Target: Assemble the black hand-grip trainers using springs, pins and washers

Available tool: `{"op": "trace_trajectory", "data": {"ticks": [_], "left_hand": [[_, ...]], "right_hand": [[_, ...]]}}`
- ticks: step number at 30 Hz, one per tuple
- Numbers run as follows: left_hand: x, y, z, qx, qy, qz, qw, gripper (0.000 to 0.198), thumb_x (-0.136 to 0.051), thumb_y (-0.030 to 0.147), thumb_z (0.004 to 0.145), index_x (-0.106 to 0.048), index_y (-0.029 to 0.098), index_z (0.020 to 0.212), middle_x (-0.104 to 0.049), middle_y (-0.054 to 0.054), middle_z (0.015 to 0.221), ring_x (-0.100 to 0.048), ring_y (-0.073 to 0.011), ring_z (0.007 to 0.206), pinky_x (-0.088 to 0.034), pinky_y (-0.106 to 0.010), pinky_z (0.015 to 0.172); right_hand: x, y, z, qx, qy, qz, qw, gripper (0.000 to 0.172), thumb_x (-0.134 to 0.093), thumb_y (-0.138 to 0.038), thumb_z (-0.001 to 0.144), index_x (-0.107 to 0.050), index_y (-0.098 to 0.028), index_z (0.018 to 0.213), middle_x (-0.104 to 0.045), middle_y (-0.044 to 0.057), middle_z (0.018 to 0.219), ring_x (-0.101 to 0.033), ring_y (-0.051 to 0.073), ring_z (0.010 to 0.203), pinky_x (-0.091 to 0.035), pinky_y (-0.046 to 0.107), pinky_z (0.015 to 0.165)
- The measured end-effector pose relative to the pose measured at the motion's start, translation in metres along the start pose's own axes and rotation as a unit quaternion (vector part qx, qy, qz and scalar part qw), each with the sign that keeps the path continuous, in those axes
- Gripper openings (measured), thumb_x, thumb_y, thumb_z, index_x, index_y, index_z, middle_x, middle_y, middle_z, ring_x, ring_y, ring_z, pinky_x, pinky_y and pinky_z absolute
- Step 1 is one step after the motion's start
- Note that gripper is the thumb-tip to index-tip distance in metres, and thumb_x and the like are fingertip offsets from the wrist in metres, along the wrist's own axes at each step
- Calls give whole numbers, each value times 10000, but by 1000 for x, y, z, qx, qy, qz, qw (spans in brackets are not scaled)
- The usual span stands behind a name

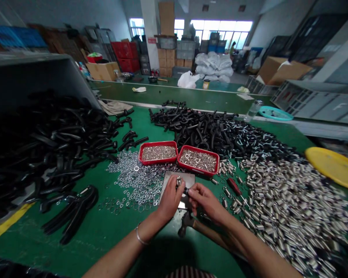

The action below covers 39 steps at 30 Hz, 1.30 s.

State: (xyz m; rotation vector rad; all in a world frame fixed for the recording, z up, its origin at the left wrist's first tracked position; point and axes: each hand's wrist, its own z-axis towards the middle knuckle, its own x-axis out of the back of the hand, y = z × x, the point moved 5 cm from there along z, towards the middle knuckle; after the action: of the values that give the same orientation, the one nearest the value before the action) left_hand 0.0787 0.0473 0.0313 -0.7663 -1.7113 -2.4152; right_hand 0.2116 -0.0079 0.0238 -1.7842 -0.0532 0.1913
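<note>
Left hand (169, 197) and right hand (205, 199) both pinch a part (186, 190) above the plate (189, 178); hammer (186, 221) lies just nearside of it. Hand-fitting seems underway; next move likely calls for steady alignment.

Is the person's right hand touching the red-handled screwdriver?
Apart. The head view shows green tabletop and loose metal cylinders between the right hand and the red-handled screwdriver.
</note>
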Motion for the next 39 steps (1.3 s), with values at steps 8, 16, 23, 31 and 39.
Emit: {"op": "trace_trajectory", "data": {"ticks": [8,16,23,31,39], "left_hand": [[3,18,-6,-71,-15,41,997,168,-366,299,1017,-494,193,998,-557,-76,1009,-555,-197,996,-457,-357,951],[-11,23,2,-59,-97,71,991,190,-371,322,1001,-510,195,991,-582,-72,955,-570,-215,944,-474,-381,919],[-20,0,22,-99,-264,208,937,201,-425,319,975,-570,182,954,-605,-84,979,-585,-236,940,-471,-366,877],[-16,11,86,-135,-239,350,896,214,-547,377,934,-647,199,997,-667,-83,1017,-577,-265,1021,-424,-409,945],[-59,14,162,-66,-263,437,858,100,-632,122,791,-724,137,827,-728,-147,897,-661,-268,934,-480,-357,883]], "right_hand": [[-6,4,-17,-51,-38,59,996,449,-522,-634,921,-543,-196,824,-492,-48,615,-387,85,450,-349,223,445],[10,2,-27,4,30,-61,998,371,-606,-577,892,-535,-213,883,-565,-46,685,-442,88,502,-339,203,473],[17,7,-40,55,60,-285,955,239,-497,-406,984,-593,-199,1057,-652,55,931,-606,188,805,-470,317,760],[40,38,-78,40,99,-524,845,85,-530,-228,950,-609,-219,981,-593,67,1005,-600,217,944,-481,320,829],[105,6,-57,104,257,-575,770,276,-462,-232,964,-539,-177,1223,-536,161,1231,-532,297,1175,-476,442,958]]}}
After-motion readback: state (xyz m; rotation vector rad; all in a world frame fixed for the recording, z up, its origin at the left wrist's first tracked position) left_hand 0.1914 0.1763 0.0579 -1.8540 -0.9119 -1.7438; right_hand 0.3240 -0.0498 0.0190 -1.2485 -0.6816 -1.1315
